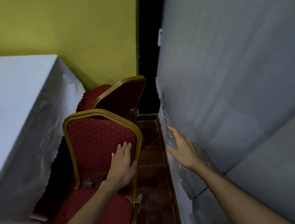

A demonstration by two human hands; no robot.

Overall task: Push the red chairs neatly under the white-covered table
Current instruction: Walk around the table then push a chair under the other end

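A red dotted chair with a gold frame (pixel 92 138) stands close to the white-covered table (pixel 6 116) on the left. My left hand (pixel 122 165) lies flat on its backrest near the right edge, fingers together, thumb wrapped round the frame. A second red chair (pixel 120 95) stands just beyond it, near the table's far corner. Another red dotted cushion (pixel 94 218) shows under my left forearm. My right hand (pixel 181 145) hovers open beside the grey wall, holding nothing.
A grey-white wall (pixel 244 76) runs down the right side with flaking paint along its edge. A yellow-green wall (pixel 50 26) closes the far end, with a dark gap (pixel 146 53) between the two. A narrow strip of brown wooden floor (pixel 150 160) lies between chairs and wall.
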